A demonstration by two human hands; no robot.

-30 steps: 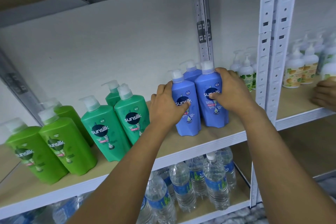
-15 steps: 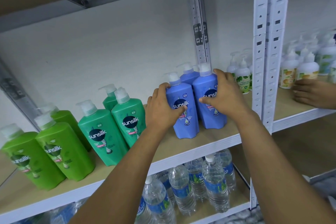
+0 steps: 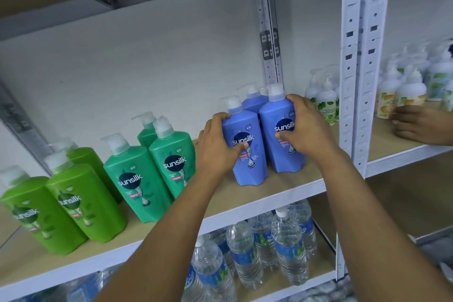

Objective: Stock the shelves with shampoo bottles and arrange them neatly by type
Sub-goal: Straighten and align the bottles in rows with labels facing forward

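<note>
Nearest me, on the lower shelf, stand clear water bottles with blue labels. Above them, on the wooden shelf, my left hand has its grip curled round the front blue shampoo bottle, thumb across the label and fingers on its left side. My right hand grips the blue bottle beside it, thumb on the label and fingers over its right shoulder. The two bottles stand upright, almost touching, with a third blue bottle just behind. To the left stand the teal bottles, then the light green ones. Farther right, past the white upright, small white pump bottles line the back, and another person's hand rests on the neighbouring shelf.
</note>
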